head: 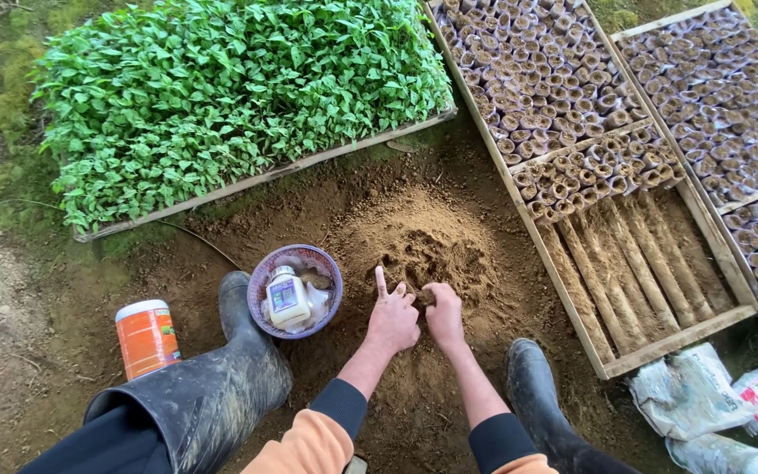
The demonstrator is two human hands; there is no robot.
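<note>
Both hands, left hand [393, 321] half-spread and right hand [443, 318] curled, dig in my soil mound [423, 250]; looks loose, crumbly, so scoop from below.

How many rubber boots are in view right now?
2. One boot stands left of the hands, beside the small basket. The other boot is right of the hands, near the wooden frame.

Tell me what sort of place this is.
Probably an outdoor plant nursery: a bed of green seedlings, wooden frames packed with small soil-filled pots, and both hands working a mound of loose soil.
</note>
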